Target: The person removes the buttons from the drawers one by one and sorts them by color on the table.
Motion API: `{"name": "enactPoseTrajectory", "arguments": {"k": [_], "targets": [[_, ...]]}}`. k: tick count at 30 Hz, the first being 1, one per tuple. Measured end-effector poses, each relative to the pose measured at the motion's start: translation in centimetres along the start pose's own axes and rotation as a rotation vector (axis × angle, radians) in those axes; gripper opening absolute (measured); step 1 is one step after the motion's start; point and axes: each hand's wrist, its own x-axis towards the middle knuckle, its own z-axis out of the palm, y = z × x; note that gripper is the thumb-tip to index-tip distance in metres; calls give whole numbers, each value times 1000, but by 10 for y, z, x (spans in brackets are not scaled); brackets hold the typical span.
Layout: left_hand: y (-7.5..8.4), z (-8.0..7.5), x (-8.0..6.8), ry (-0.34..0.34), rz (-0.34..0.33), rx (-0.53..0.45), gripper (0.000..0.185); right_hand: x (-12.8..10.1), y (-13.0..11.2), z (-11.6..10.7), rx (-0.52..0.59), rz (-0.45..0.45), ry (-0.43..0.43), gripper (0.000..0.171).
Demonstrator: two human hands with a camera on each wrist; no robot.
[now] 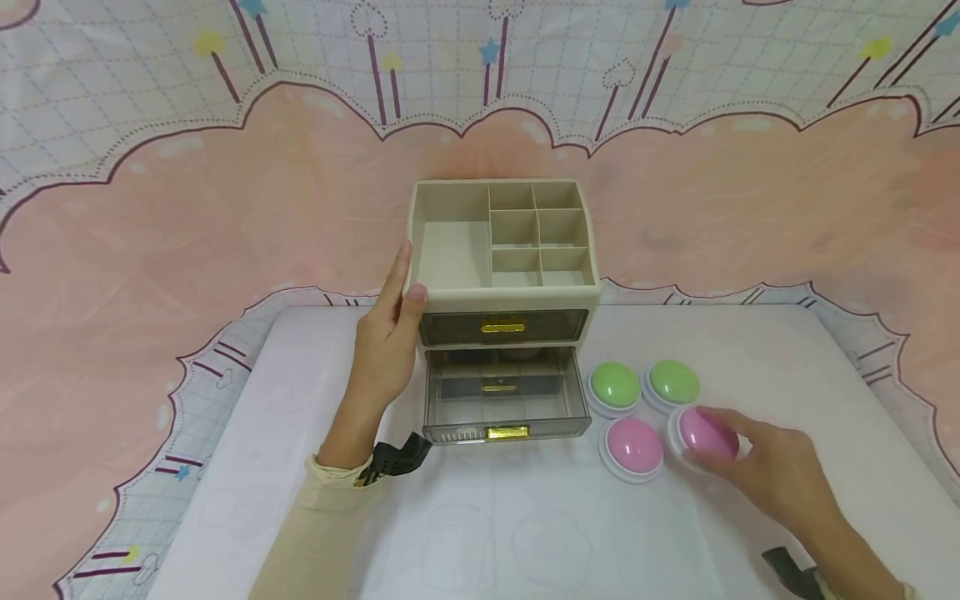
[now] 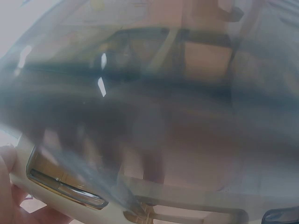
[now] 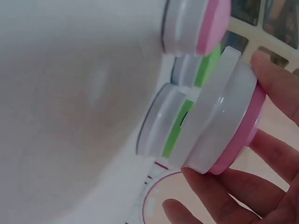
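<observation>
My right hand (image 1: pixel 780 467) pinches a pink-topped push button (image 1: pixel 705 433) with a white round base between thumb and fingers. In the right wrist view this button (image 3: pixel 219 116) is tilted and raised off the white surface. Beside it sit another pink push button (image 1: pixel 634 445) and two green ones, a near green button (image 1: pixel 615 385) and a farther green button (image 1: pixel 673 382). My left hand (image 1: pixel 386 346) rests with straight fingers along the left side of a cream drawer organizer (image 1: pixel 506 293), thumb at its front corner. The organizer's lower clear drawer (image 1: pixel 507 417) is pulled out.
The upper dark drawer (image 1: pixel 504 327) is closed, and the organizer's top has several compartments. Everything stands on a white table (image 1: pixel 480 533). Behind it hangs a patterned pink cloth (image 1: pixel 225 208). The pulled-out drawer's clear plastic (image 2: pixel 154 107) fills much of the left wrist view, blurred.
</observation>
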Motion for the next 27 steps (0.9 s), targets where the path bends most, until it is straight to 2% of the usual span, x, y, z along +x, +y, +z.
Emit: {"name": "enactPoseTrajectory", "arguments": {"k": [8, 15, 27], "targets": [[0, 1, 0, -4, -6, -3, 56, -1, 4, 8, -10, -29, 14, 78], [0, 1, 0, -4, -11, -3, 56, 2, 5, 13, -9, 4, -42, 82], [0, 1, 0, 2, -12, 3, 55, 10, 4, 18, -10, 16, -50, 79]]}}
